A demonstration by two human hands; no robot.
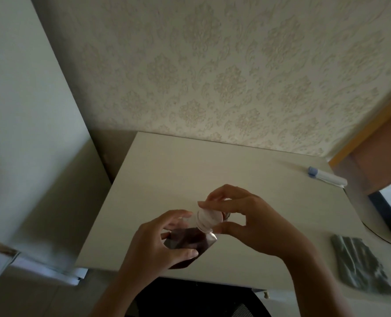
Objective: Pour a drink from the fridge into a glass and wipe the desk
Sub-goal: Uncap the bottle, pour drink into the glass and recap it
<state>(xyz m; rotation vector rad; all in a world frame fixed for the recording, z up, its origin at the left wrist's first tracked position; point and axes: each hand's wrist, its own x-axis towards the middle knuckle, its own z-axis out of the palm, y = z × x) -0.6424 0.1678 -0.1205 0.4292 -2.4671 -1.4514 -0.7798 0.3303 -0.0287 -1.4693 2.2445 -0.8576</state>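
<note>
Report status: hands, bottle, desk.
Left hand grips bottle of dark drink. Right hand pinches its white cap. No glass in view. Grey cloth lies on desk, right side.

The bottle (185, 242) is clear, with a dark reddish-brown drink inside and a pale white cap (207, 219) faintly tinged pink. The desk (190, 170) is plain off-white. The cloth (359, 264) on it is grey with lighter streaks along its folds. The tube (327, 177) is white with a light blue end. The wallpaper (235, 76) is cream with a raised damask pattern of tan floral medallions
</note>
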